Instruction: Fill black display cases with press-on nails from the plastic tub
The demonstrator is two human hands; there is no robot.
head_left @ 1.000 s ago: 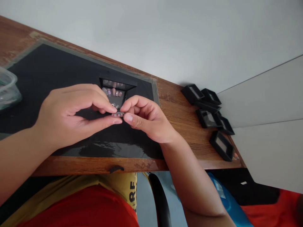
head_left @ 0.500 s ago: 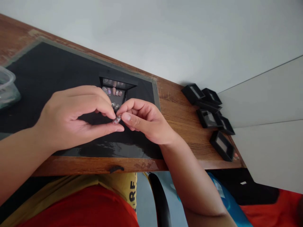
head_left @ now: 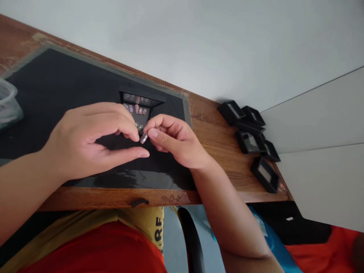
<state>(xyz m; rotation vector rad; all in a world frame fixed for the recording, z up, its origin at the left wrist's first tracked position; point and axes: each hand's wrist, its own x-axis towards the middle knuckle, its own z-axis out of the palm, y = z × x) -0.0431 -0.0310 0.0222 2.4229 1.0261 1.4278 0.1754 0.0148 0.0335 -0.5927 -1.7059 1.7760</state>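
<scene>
A small glossy artificial nail (head_left: 144, 137) is pinched between the thumb and index finger of my right hand (head_left: 173, 142). Just left of it is my left hand (head_left: 93, 138), thumb and index finger apart with nothing between them. Behind the fingertips, an open black case (head_left: 151, 115) rests on the black mat (head_left: 71, 83). Several nails (head_left: 140, 110) lie inside in rows, the front ones partly covered by my hands, and its raised lid reflects them.
Several black open-fronted boxes (head_left: 265, 172) are grouped at the right end of the wooden table (head_left: 210, 132). A clear plastic container (head_left: 10, 106) stands at the left edge. A pale wall rises behind the table.
My left finger and thumb have parted from the nail. My right hand has moved slightly up with the nail, which is now tilted more steeply.
</scene>
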